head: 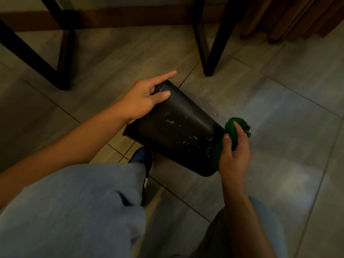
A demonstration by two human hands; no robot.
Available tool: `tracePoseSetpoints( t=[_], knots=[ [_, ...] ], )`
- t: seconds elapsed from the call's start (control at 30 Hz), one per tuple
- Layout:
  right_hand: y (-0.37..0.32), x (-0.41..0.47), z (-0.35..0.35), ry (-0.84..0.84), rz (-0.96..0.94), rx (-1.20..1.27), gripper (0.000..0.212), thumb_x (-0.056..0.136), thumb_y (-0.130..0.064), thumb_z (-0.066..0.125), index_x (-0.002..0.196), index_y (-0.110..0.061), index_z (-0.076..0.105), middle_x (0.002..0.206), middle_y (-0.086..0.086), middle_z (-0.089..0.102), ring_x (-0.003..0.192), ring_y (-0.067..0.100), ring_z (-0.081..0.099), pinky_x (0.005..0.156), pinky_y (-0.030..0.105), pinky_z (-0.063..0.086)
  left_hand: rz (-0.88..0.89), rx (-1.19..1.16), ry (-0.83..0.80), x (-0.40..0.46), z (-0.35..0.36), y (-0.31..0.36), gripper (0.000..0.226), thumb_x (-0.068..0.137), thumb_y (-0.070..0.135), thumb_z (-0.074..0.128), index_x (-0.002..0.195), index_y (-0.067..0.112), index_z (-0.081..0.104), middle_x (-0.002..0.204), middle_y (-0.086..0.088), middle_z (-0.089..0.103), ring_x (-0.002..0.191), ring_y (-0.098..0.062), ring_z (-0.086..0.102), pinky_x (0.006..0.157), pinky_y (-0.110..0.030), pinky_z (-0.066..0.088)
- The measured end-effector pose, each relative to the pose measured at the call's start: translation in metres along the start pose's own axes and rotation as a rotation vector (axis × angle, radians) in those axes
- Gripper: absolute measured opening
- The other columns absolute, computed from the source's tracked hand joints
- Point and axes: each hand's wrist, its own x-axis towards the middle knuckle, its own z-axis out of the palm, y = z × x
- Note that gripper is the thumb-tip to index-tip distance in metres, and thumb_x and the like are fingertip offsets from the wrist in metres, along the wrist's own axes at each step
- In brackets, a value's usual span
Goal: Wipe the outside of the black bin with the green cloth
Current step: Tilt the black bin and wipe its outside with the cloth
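The black bin [175, 131] lies tilted on its side above the tiled floor, its narrow end pointing up-left and its wide end down-right. White foamy specks dot its upper wall. My left hand [143, 99] grips the narrow end, thumb on the wall and forefinger stretched out past it. My right hand [233, 151] holds the bunched green cloth [230, 131] pressed against the bin's wide end at the right. Part of the cloth is hidden under my fingers.
Black metal furniture legs [210, 53] stand just beyond the bin, and another black frame [61, 67] stands at the left. My knees in light trousers fill the foreground, with a dark shoe [143, 157] under the bin. Wet specks lie on the grey tiles [279, 108].
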Motion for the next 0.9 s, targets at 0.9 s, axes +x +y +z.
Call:
tracePoseSetpoints(
  t=[0.9],
  knots=[
    [0.018,0.006,0.017,0.175,0.248,-0.03,0.048,0.106,-0.027,0.05,0.154,-0.027,0.046,0.167,0.008,0.032,0.155,0.028,0.03,0.125,0.047,0.026,0.014,-0.084,0.09,-0.024,0.018,-0.037,0.055,0.104,0.011,0.048,0.155,0.023,0.03,0.141,0.02,0.052,0.126,0.007,0.054,0.105,-0.013,0.042]
  ],
)
